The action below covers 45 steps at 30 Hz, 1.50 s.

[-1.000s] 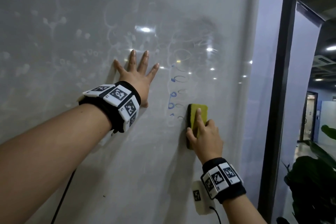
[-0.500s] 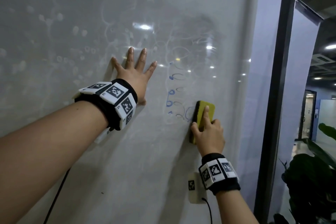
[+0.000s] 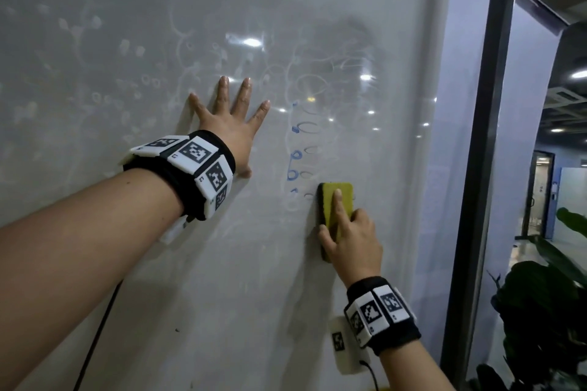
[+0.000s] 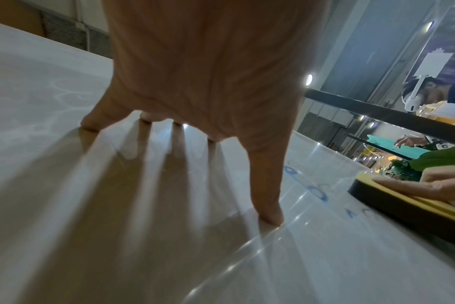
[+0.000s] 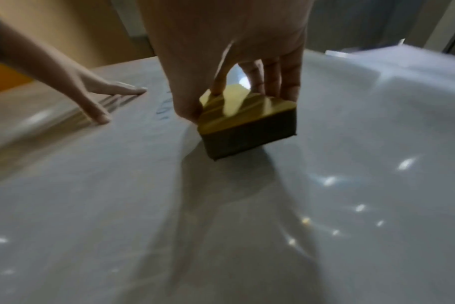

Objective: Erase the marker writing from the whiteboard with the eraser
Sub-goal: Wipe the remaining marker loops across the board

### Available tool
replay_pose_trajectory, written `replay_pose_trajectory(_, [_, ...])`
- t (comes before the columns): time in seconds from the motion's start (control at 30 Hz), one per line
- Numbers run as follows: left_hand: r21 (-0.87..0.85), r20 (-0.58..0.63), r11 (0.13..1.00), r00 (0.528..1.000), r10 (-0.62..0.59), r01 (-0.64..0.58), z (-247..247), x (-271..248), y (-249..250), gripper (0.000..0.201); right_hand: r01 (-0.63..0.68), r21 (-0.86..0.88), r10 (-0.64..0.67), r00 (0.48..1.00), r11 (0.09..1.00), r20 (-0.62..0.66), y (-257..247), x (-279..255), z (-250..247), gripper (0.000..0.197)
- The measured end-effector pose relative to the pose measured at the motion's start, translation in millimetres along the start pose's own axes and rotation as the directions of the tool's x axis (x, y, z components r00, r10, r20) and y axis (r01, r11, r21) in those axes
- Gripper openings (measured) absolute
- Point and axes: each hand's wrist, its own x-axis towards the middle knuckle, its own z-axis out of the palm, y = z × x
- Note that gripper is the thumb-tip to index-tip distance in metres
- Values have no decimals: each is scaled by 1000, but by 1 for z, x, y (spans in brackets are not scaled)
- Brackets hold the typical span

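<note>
A yellow eraser with a dark felt base lies flat against the whiteboard. My right hand grips it, index finger laid along its yellow back, thumb on its left edge. In the right wrist view the eraser is pinched between thumb and fingers. Blue marker writing runs in a short column just left of and above the eraser, also seen as blue marker writing in the left wrist view. My left hand presses flat on the board with fingers spread, left of the writing.
Faint ghost marks of old writing cover the board's upper half. The board's right edge stands close to the eraser, with a dark post and glass beyond. A green plant is at the lower right.
My right hand slid the eraser right and slightly up, then back left and down toward the blue column. Faint loops beside the column have faded. The left hand stayed pressed on the board.
</note>
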Motion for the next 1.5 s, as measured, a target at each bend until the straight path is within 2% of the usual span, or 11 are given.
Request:
replay_pose_trajectory(0.1, [0, -5, 1000, 1000, 2, -2, 0, 0, -1, 122, -223, 64, 224, 975, 973, -2, 24, 18, -7, 69])
replay_pose_trajectory(0.17, [-3, -4, 1000, 1000, 0, 0, 0, 0, 0, 123, -287, 137, 290, 957, 948, 3, 21, 20, -6, 68])
replay_pose_trajectory(0.3, [12, -7, 1000, 1000, -8, 8, 0, 0, 1, 122, -84, 26, 84, 997, 996, 0, 8, -6, 6, 71])
replay_pose_trajectory(0.37, [11, -10, 1000, 1000, -6, 6, -1, -1, 1, 122, -140, 25, 140, 990, 990, -2, 19, -1, 5, 70])
replay_pose_trajectory(0.47, [-3, -2, 1000, 1000, -3, 3, -2, -2, 0, 122, -304, 155, 307, 952, 940, 1, 17, 6, 7, 69])
replay_pose_trajectory(0.63, [-7, -4, 1000, 1000, 2, -2, -1, -1, 0, 122, -118, 68, 119, 993, 991, -14, 3, -15, 18, 72])
replay_pose_trajectory(0.8, [-18, -16, 1000, 1000, 4, -4, 0, -1, 0, 122, -292, 150, 294, 956, 945, 10, 11, -3, 13, 70])
replay_pose_trajectory(0.97, [-16, -13, 1000, 1000, 4, -4, 0, -1, 1, 122, -61, 25, 61, 998, 998, 5, 1, -24, 15, 72])
replay_pose_trajectory(1.13, [-23, -17, 1000, 1000, 4, -4, 0, -2, 1, 122, -250, 146, 252, 968, 957, 7, 6, -1, 10, 69])
replay_pose_trajectory(1.33, [-19, -20, 1000, 1000, 9, -9, -1, -3, 0, 122, -65, 69, 66, 998, 995, -19, -2, -33, 24, 73])
replay_pose_trajectory(1.5, [-20, -28, 1000, 1000, 5, -5, 1, -4, 1, 123, -282, 179, 290, 957, 943, -21, 8, -8, 22, 71])
